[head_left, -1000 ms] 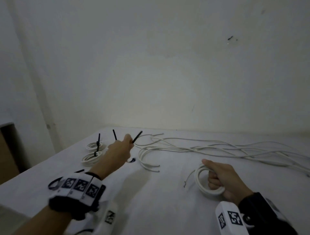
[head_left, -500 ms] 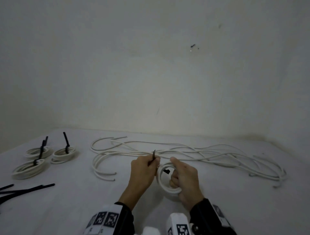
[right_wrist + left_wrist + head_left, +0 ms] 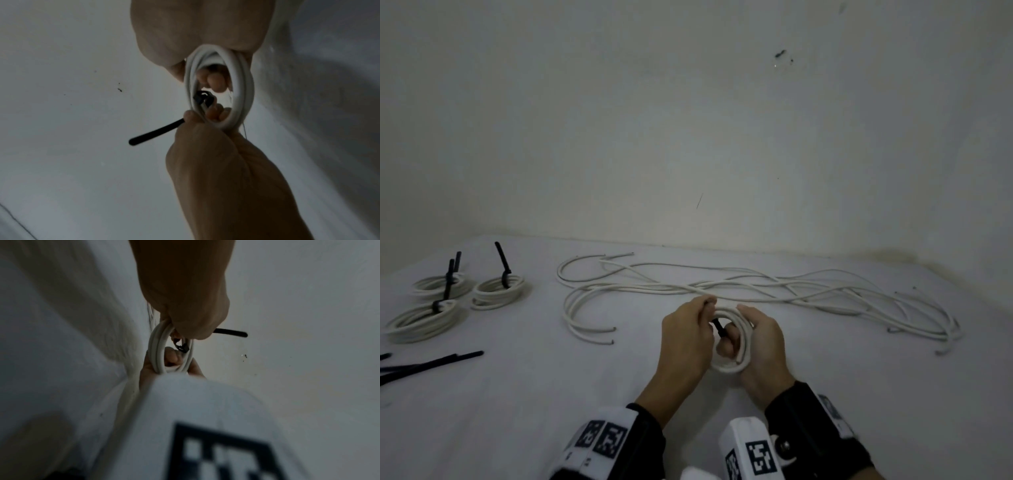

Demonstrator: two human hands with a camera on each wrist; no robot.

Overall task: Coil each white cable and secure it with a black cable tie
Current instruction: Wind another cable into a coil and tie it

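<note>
White coil (image 3: 736, 337) of cable held low centre over the counter (image 3: 517, 394), between both hands. Right hand (image 3: 763, 346) at the coil's 3 o'clock side: fingers curled through the ring, thumb over the top, grip closed round the bundled turns. In the right wrist view the coil (image 3: 236, 91) sits at the fingertips, ring open toward the camera.

Left hand (image 3: 686, 339) at the coil's 9 o'clock side, grip narrow, pinching a black cable tie (image 3: 720, 328) against the turns. In the left wrist view the tie (image 3: 230, 333) has its free tail sticking out past the fingers toward 3 o'clock, its head lying inside the ring. Right wrist view shows the same tie (image 3: 156, 133), tail pointing to 8 o'clock, head inside the ring against the turns. Whether the tail is through the head: cannot tell.

Loose white cables (image 3: 774, 287) sprawl at 12 to 2 o'clock of the hands. Three tied coils (image 3: 498, 291) at 10 o'clock, ties upright. Spare black ties (image 3: 431, 363) at 9 o'clock, counter's left edge.
</note>
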